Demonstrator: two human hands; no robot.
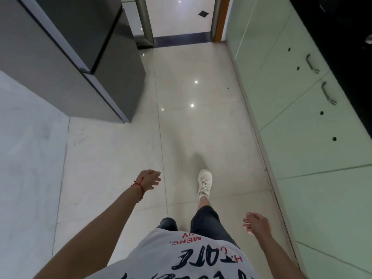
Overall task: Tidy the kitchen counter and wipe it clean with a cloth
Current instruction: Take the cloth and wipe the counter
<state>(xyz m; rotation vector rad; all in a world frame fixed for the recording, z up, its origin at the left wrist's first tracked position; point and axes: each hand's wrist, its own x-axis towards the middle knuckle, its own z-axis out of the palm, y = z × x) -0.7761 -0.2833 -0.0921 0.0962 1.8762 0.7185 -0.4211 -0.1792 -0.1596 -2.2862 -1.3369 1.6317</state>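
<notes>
I look down at a tiled floor while standing in a narrow kitchen aisle. My left hand (pixel 150 179), with a red thread band on the wrist, hangs over the floor with loosely curled fingers and holds nothing. My right hand (pixel 255 222) hangs low near the cabinets, fingers loose, also holding nothing. The dark kitchen counter (pixel 346 57) runs along the far right edge, only its black top showing. No cloth is in view.
Pale green cabinet doors (pixel 298 109) with metal handles line the right side. A dark grey fridge (pixel 84 57) stands at the left, next to a white wall (pixel 26 148). A doorway (pixel 179 21) opens straight ahead. My white shoe (pixel 205 185) is stepping forward.
</notes>
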